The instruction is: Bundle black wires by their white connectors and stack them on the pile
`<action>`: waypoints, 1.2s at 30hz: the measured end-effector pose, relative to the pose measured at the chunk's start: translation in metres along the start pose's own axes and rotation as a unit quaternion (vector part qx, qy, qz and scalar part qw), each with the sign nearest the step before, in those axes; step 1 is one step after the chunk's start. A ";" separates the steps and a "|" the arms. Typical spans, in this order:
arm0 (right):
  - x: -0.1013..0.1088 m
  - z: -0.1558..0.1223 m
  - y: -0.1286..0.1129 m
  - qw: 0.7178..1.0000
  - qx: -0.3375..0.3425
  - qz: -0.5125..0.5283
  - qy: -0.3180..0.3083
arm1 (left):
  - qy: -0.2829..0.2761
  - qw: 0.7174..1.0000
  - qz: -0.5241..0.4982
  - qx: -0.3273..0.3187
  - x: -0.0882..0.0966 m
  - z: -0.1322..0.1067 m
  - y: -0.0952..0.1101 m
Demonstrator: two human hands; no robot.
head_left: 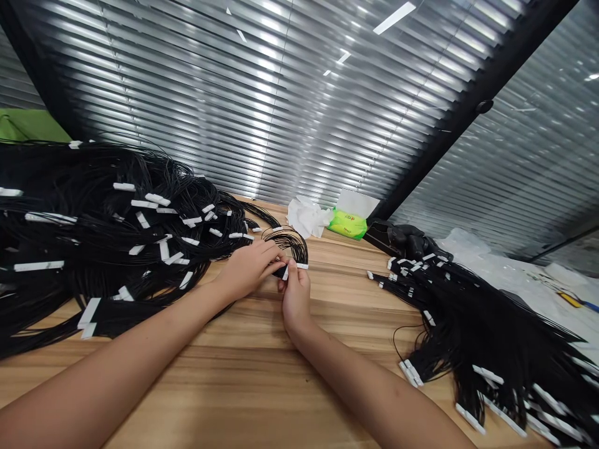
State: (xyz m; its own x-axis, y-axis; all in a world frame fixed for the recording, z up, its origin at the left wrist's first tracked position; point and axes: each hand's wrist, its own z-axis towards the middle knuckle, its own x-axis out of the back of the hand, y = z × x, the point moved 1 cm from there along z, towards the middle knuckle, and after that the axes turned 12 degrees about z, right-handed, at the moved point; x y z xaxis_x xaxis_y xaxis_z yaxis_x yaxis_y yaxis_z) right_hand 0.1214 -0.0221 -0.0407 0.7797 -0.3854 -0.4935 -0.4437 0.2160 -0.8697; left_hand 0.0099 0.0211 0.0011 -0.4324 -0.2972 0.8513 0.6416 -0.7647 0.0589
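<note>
At the middle of the wooden table, a black wire harness (299,244) curves in a loop, with white connectors on its ends. My left hand (253,265) is closed, its fingers pinching the black wires close to a connector. Against it, my right hand (297,293) is closed too, thumb and fingertips on a white connector (286,272). Another white connector (302,266) shows just beyond the right fingertips. The fingers hide part of the wires between the two hands.
A large heap of black wire harnesses (93,231) covers the left side. More harnesses (486,324) lie on the right. Crumpled tissue (309,216) and a green tissue pack (347,223) sit at the back of the table (262,374), before blinds (224,93).
</note>
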 end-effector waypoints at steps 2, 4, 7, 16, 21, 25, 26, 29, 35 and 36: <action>0.000 0.000 0.000 1.000 -0.002 0.000 0.004 | -0.003 1.000 0.009 -0.002 0.000 0.001 0.001; 0.000 0.000 0.000 1.000 -0.004 0.001 0.005 | 0.002 1.000 0.021 -0.007 0.002 0.001 0.002; 0.000 0.000 0.001 1.000 -0.003 0.001 0.000 | 0.014 0.999 0.036 -0.025 0.004 0.001 0.001; 0.000 0.001 0.000 1.000 -0.007 0.004 0.004 | -0.005 0.990 0.132 -0.043 -0.001 0.004 0.005; -0.002 -0.001 -0.001 1.000 -0.011 0.018 0.003 | 0.010 0.981 0.187 -0.053 -0.001 0.001 0.004; -0.001 -0.001 -0.003 0.998 -0.020 0.051 0.008 | 0.084 0.980 0.167 -0.071 0.007 -0.005 0.002; -0.001 0.000 -0.004 0.997 -0.021 0.072 0.013 | 0.095 0.981 0.149 -0.081 0.008 -0.007 0.003; 0.001 0.005 -0.007 0.988 -0.033 0.148 0.022 | 0.100 0.986 0.099 -0.090 0.009 -0.009 0.004; -0.001 0.009 -0.009 0.967 -0.121 0.223 -0.012 | 0.025 0.994 0.077 0.073 -0.006 -0.004 -0.011; -0.002 0.008 -0.009 0.965 -0.129 0.229 -0.026 | 0.018 0.993 0.058 0.102 -0.009 -0.003 -0.015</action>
State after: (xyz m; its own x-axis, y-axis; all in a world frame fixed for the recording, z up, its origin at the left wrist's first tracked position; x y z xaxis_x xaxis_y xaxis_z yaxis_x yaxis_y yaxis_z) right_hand 0.1269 -0.0162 -0.0321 0.4947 -0.2557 -0.8306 -0.8365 0.1192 -0.5349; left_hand 0.0020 0.0333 -0.0091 -0.3679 -0.3993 0.8398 0.8015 -0.5940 0.0687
